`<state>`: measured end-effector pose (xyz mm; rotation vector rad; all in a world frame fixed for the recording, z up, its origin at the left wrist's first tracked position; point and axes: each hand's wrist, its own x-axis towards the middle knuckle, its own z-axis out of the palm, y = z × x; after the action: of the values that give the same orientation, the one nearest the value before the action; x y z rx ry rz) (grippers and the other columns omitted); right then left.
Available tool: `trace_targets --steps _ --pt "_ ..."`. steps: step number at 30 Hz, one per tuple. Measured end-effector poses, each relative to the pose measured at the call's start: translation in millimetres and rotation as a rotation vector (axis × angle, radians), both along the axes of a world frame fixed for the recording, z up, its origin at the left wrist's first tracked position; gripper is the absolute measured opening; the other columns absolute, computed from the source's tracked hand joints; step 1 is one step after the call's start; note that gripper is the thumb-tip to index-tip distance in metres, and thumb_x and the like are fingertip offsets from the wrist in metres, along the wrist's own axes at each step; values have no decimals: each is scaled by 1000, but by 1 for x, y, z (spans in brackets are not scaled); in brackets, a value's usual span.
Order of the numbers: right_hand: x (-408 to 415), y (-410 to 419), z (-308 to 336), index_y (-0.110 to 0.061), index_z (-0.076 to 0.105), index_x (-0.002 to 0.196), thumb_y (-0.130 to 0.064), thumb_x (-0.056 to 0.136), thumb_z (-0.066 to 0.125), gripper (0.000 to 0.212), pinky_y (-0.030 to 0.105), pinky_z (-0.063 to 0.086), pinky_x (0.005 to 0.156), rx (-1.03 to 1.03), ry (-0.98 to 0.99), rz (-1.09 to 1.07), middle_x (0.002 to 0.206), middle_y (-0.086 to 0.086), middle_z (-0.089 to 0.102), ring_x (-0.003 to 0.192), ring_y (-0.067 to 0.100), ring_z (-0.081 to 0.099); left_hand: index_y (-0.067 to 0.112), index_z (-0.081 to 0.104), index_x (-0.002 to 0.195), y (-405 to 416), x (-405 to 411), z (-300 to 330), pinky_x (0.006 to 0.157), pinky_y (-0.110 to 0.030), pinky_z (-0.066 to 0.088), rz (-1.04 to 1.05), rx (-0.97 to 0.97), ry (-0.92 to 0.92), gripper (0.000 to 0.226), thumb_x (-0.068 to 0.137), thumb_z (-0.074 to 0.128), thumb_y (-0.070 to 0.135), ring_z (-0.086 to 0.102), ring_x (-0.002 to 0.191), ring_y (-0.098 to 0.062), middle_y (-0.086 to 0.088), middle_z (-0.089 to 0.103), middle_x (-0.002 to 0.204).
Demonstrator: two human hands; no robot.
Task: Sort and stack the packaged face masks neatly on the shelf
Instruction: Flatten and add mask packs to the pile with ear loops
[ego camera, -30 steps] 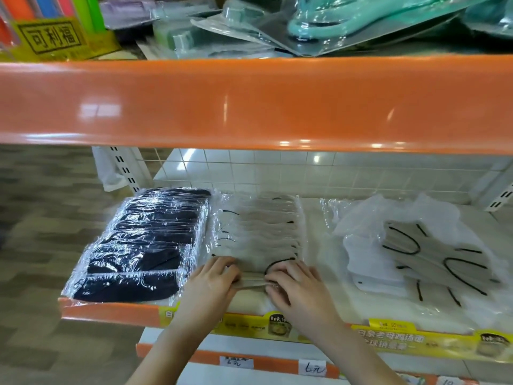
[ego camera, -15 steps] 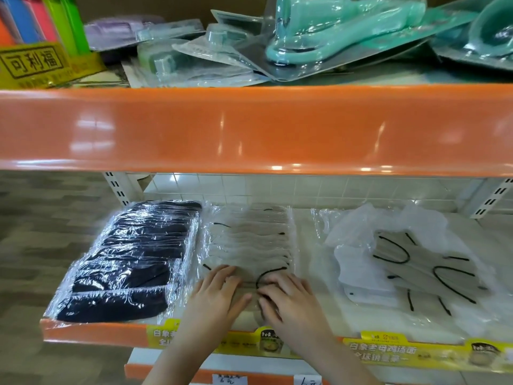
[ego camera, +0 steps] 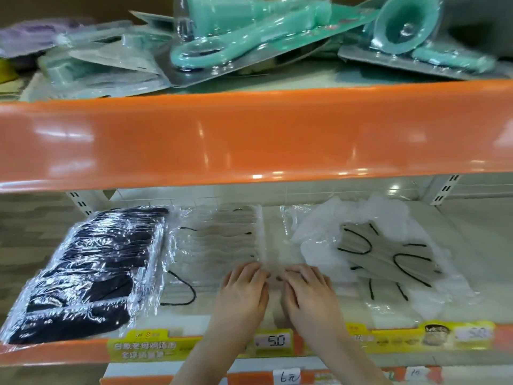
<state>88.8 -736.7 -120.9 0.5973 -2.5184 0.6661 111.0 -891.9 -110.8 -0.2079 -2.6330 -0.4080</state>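
Observation:
A row of black masks in clear wrappers lies at the left of the lower shelf. Beside it runs a row of grey masks in clear packs. A loose pile of grey masks with black ear loops lies on white plastic at the right. My left hand and my right hand lie side by side, palms down, on clear packaging at the front of the shelf, by the right edge of the grey row. The fingertips bend down slightly. What lies under the palms is hidden.
The upper orange shelf edge hangs over the masks and carries teal packaged goods. Yellow labels and a price tag reading 5.0 line the lower shelf's front. Bare shelf shows at the far right.
Both hands have slid right, from the front middle of the grey row to its right edge. A front pack with a black loop now shows left of my left hand.

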Motion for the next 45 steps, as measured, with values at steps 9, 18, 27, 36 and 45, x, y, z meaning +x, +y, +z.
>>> trace_targets --steps 9,18,27,36,45 --pt "-21 92 7 -23 70 87 -26 77 44 28 37 51 65 38 -25 -213 94 -2 65 80 25 64 22 70 84 83 -30 3 78 -31 53 -185 31 -4 25 80 45 24 66 99 -19 5 70 99" --pt "-30 146 17 -21 70 94 -24 73 42 35 37 53 63 58 -43 -267 98 1 64 80 27 62 14 67 88 151 -61 9 78 -27 38 -258 -58 96 25 77 47 23 59 91 -19 1 65 91" --pt "-37 182 10 -17 68 103 -36 70 42 46 38 55 76 155 -132 -248 109 4 63 94 26 65 9 49 110 182 -75 -7 87 -37 47 -204 -120 20 49 64 58 23 57 106 -29 -10 65 107" --pt "-38 186 -7 -11 70 105 -42 73 45 51 32 37 93 193 -134 -224 109 5 67 99 22 65 13 71 99 189 -65 -19 83 -40 54 -122 -106 -131 41 78 43 35 66 104 -29 -9 69 111" --pt "-36 186 -11 -11 67 105 -22 72 73 35 35 52 77 139 -74 -247 93 0 68 87 20 66 18 69 93 189 -63 -20 82 -34 48 -96 -56 -4 32 79 49 40 64 96 -21 1 68 105"
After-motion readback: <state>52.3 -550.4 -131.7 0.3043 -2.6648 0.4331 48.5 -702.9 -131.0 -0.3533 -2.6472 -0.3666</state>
